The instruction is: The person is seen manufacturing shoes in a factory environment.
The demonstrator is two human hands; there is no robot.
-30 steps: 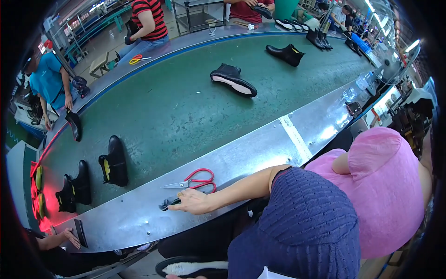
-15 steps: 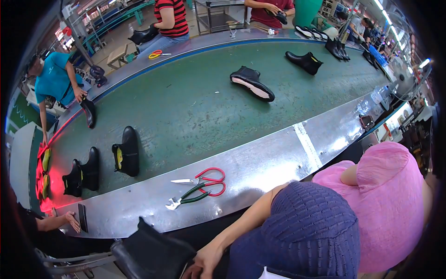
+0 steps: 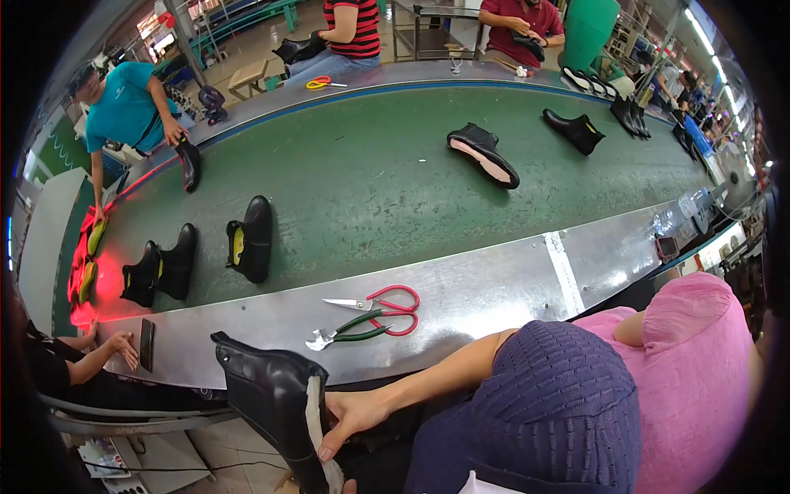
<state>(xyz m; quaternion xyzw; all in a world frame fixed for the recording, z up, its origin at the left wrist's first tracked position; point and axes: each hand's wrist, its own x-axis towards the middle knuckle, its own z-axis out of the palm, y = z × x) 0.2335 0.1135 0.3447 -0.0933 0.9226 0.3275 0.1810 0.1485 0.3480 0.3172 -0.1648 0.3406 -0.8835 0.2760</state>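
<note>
A black ankle boot is held tilted below the near edge of the metal ledge, its toe end pointing down and its pale sole edge facing right. My right hand grips the boot by the sole side, the thumb lying along the pale strip. Only bits of my left hand show at the bottom edge, on both sides of the boot's lower end, closed around it. Beyond the boot, red-handled scissors and green-handled cutting pliers rest on the metal ledge, touched by neither hand.
Several black boots stand or lie on the green belt, one boot showing a pale sole. A co-worker's hand is beside a dark flat phone-like object. Across, a person in teal holds a boot. A pink-clad person is close at right.
The boot has been raised and turned, bringing its pale sole edge into sight. My right hand has come up with it. The whole view has shifted slightly.
</note>
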